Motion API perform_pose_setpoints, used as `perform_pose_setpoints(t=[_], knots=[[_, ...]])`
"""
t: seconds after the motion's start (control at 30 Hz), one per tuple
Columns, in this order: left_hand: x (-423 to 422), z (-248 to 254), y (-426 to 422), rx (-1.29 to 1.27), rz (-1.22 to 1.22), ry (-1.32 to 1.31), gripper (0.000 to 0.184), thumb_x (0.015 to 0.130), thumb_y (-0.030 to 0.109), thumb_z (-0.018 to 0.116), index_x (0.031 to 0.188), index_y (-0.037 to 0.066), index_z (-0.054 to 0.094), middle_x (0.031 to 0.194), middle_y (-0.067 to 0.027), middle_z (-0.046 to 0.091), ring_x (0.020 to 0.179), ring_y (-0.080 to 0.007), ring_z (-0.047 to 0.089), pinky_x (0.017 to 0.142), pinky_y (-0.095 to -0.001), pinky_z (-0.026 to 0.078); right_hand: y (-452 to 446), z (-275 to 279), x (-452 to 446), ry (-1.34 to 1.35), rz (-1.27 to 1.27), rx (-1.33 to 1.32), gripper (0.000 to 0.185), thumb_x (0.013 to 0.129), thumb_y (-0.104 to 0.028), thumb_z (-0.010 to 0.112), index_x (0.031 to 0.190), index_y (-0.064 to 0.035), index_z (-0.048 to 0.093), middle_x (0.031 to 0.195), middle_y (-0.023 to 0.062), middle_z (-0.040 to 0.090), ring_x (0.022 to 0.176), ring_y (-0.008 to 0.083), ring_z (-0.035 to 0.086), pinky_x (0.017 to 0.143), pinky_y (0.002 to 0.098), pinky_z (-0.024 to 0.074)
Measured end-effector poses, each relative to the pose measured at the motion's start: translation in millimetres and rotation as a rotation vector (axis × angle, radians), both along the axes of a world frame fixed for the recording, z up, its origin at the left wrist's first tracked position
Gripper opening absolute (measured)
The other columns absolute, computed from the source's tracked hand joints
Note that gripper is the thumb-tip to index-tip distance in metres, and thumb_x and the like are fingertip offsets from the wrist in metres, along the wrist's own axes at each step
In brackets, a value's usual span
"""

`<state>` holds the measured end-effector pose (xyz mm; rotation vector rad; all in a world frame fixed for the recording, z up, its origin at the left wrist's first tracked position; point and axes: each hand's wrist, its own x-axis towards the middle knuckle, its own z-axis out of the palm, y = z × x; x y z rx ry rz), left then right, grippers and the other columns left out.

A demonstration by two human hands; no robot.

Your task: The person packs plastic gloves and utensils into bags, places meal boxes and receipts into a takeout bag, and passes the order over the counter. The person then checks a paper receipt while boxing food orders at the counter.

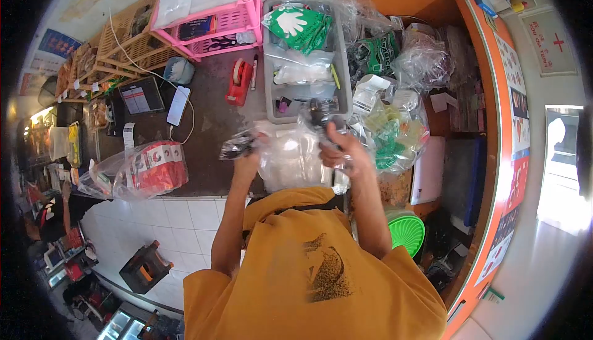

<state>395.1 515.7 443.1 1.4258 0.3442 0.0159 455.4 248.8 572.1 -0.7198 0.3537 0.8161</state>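
My left hand is closed on a small clear plastic packet with something black in it; its exact kind I cannot make out. My right hand grips a clear plastic bag with dark contents, blurred and held up near the front end of the grey bin. Between the hands lies a pile of clear plastic bags at the counter's front edge. The grey bin holds a green packet with a white glove picture, white plastic and small items.
Left of the bin are a red tape dispenser, a marker, a phone on a cable and a red-and-white packet in plastic. A pink rack stands behind. Plastic-wrapped goods crowd the right, above a green basket.
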Motion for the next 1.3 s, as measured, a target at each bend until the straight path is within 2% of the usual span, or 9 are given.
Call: perform_pose_setpoints(t=[0.07, 0.23, 0.3, 0.47, 0.7, 0.9, 1.1, 1.2, 1.3], knots=[[-10, -7, 25, -0.200, 0.229, 0.155, 0.026, 0.087, -0.002, 0.062, 0.112, 0.003, 0.064, 0.106, -0.0067, 0.066, 0.096, -0.0171, 0.063, 0.085, -0.0339, 0.053, -62, -37, 6, -0.098, -0.103, 0.473, 0.032, 0.101, -0.041, 0.052, 0.089, -0.0117, 0.054, 0.055, -0.0034, 0.041, 0.040, 0.0068, 0.033, 0.039, 0.0228, 0.0289], [-27, 17, 73, -0.134, 0.471, 0.271, 0.023, 0.089, 0.007, 0.066, 0.111, 0.001, 0.064, 0.103, -0.0078, 0.067, 0.089, -0.0165, 0.065, 0.076, -0.0318, 0.055, -87, -13, 60, -0.762, -0.034, -0.979, 0.020, 0.099, -0.022, 0.058, 0.098, -0.0021, 0.061, 0.066, 0.0000, 0.056, 0.052, 0.0096, 0.050, 0.048, 0.0234, 0.0380], [-21, 13, 64, -0.149, 0.370, 0.271, 0.029, 0.091, 0.017, 0.067, 0.115, 0.002, 0.063, 0.106, -0.0071, 0.065, 0.092, -0.0164, 0.064, 0.082, -0.0320, 0.053, -50, -43, 87, -1.192, 0.215, -1.220, 0.021, 0.090, -0.013, 0.066, 0.107, -0.0029, 0.061, 0.088, 0.0133, 0.067, 0.079, 0.0281, 0.066, 0.070, 0.0375, 0.0504], [3, 19, 32, -0.357, 0.292, 0.377, 0.037, 0.096, 0.032, 0.061, 0.123, 0.006, 0.063, 0.114, -0.0048, 0.066, 0.102, -0.0142, 0.062, 0.080, -0.0290, 0.051, 32, -201, 137, -1.553, 0.793, -1.462, 0.039, 0.077, -0.010, 0.069, 0.116, -0.0061, 0.064, 0.110, 0.0182, 0.067, 0.102, 0.0366, 0.064, 0.087, 0.0427, 0.0508], [19, 55, 11, -0.658, 0.325, 0.281, 0.031, 0.091, 0.020, 0.065, 0.116, 0.003, 0.066, 0.111, -0.0060, 0.069, 0.094, -0.0137, 0.065, 0.075, -0.0270, 0.052, 65, -95, 107, -1.275, 0.105, -1.077, 0.041, 0.070, 0.005, 0.064, 0.110, -0.0039, 0.066, 0.114, 0.0181, 0.066, 0.109, 0.0354, 0.062, 0.094, 0.0386, 0.0490], [40, 36, -21, -0.611, 0.279, 0.276, 0.034, 0.091, 0.015, 0.061, 0.120, -0.002, 0.062, 0.117, -0.0095, 0.067, 0.101, -0.0184, 0.064, 0.081, -0.0312, 0.055, 27, -218, 111, -1.284, 0.320, -1.143, 0.035, 0.066, 0.012, 0.053, 0.093, -0.0030, 0.069, 0.094, 0.0164, 0.070, 0.091, 0.0344, 0.067, 0.084, 0.0379, 0.0520], [49, 30, -22, -0.774, 0.345, 0.175, 0.036, 0.091, 0.014, 0.058, 0.119, -0.009, 0.055, 0.121, -0.0187, 0.062, 0.109, -0.0271, 0.063, 0.096, -0.0400, 0.054, 43, -146, 118, -1.381, -0.106, -1.213, 0.019, 0.071, 0.006, 0.059, 0.085, -0.0030, 0.067, 0.087, 0.0173, 0.066, 0.085, 0.0354, 0.066, 0.076, 0.0392, 0.0514], [55, 38, -27, -0.801, 0.333, 0.164, 0.037, 0.091, 0.016, 0.057, 0.122, -0.005, 0.055, 0.124, -0.0169, 0.061, 0.113, -0.0287, 0.060, 0.097, -0.0446, 0.050, 64, -93, 95, -1.259, -0.292, -1.042, 0.017, 0.076, -0.003, 0.068, 0.093, -0.0004, 0.065, 0.086, 0.0167, 0.066, 0.085, 0.0356, 0.066, 0.076, 0.0387, 0.0513], [54, 32, -30, -0.795, 0.269, 0.115, 0.037, 0.090, 0.020, 0.058, 0.119, -0.003, 0.056, 0.121, -0.0156, 0.062, 0.111, -0.0281, 0.062, 0.096, -0.0411, 0.050, 92, -70, 44, -1.127, -0.102, -0.931, 0.049, 0.083, -0.018, 0.074, 0.122, -0.0012, 0.049, 0.086, 0.0193, 0.066, 0.084, 0.0323, 0.067, 0.073, 0.0379, 0.0521]])
